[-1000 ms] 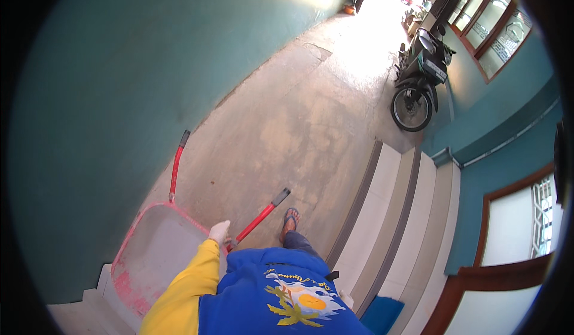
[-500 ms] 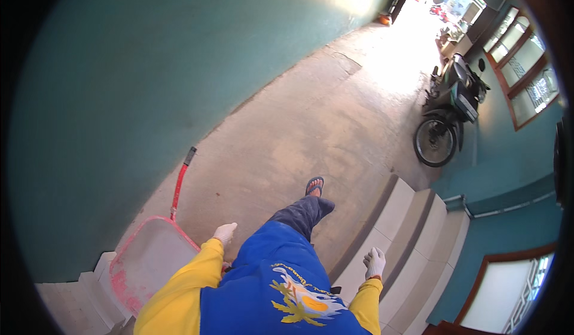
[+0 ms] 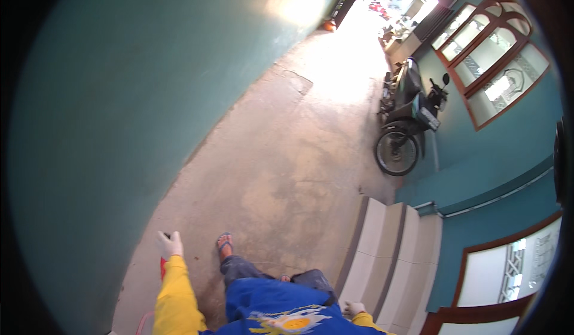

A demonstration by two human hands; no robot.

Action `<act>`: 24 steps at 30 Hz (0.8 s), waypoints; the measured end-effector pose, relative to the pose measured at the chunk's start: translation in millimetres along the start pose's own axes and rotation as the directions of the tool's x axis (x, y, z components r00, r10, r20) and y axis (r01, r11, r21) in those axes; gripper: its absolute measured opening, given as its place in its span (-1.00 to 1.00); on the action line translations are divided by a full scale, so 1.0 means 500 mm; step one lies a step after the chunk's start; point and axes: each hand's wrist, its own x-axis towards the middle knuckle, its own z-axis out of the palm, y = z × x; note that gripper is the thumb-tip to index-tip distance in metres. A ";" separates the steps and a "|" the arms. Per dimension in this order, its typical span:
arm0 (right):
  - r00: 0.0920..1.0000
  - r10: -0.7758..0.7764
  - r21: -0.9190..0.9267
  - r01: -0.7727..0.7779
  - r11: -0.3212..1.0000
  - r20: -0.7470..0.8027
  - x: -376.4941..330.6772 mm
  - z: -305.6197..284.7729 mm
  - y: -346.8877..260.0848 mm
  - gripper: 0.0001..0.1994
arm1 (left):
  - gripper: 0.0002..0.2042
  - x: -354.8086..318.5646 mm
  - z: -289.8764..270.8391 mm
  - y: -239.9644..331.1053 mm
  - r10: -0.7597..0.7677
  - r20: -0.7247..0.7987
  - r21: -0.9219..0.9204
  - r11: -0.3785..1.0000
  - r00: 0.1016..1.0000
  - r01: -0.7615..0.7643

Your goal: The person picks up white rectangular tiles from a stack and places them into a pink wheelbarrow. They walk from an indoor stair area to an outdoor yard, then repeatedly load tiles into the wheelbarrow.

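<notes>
- Head view shows a teal wall filling the left of the frame, its foot running diagonally beside a worn concrete floor that brightens toward the upper middle.
- Tiled steps with dark edging stand at lower right, well apart from the left hand's side.
- A parked motorbike stands at right of centre, against the right side of the passage.
- The person's blue top with yellow sleeves occupies the bottom middle; a sandaled foot is planted just ahead of it. Good footwork would probably mean stepping clear of the metal at lower left.
- The gloved left hand, lower left, is closed around the dark end of a red handle. A full finger wrap and straight wrist should resist twisting; the wall's nearness calls for care with the knuckles.
- The gloved right hand, bottom right of centre, shows nothing in it; whether it is clenched cannot be told.
- A short piece of pink rim shows at the lower-left edge, below the handle.
</notes>
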 end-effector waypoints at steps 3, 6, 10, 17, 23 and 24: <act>0.922 0.065 0.198 -0.150 0.969 0.382 0.095 -0.063 0.008 -0.74 | -0.17 0.145 0.147 -0.103 -0.007 0.194 -0.246 0.968 0.981 0.056; 0.960 0.114 0.180 -0.163 0.970 0.257 0.127 0.121 -0.005 -0.57 | -0.17 0.217 0.154 -0.144 -0.007 0.519 -0.253 0.954 0.855 0.162; 0.976 0.216 -0.037 -0.217 0.976 -0.018 0.035 0.424 -0.143 -0.36 | -0.19 0.235 0.087 -0.126 -0.074 0.414 -0.113 0.985 0.907 0.131; 0.992 0.067 0.146 -0.052 0.988 -0.103 0.155 0.556 0.000 -0.36 | -0.54 0.304 0.196 -0.115 -0.309 0.529 -0.049 0.919 0.791 0.392; 0.888 0.458 0.714 -0.290 0.637 -0.048 0.108 0.569 -0.006 -0.54 | -0.64 0.265 0.127 -0.081 -0.458 0.522 -0.088 0.811 0.720 0.579; 0.883 0.467 0.764 -0.273 0.585 -0.043 0.090 0.546 -0.046 -0.54 | -0.60 0.252 0.126 -0.060 -0.528 0.534 0.013 0.786 0.661 0.618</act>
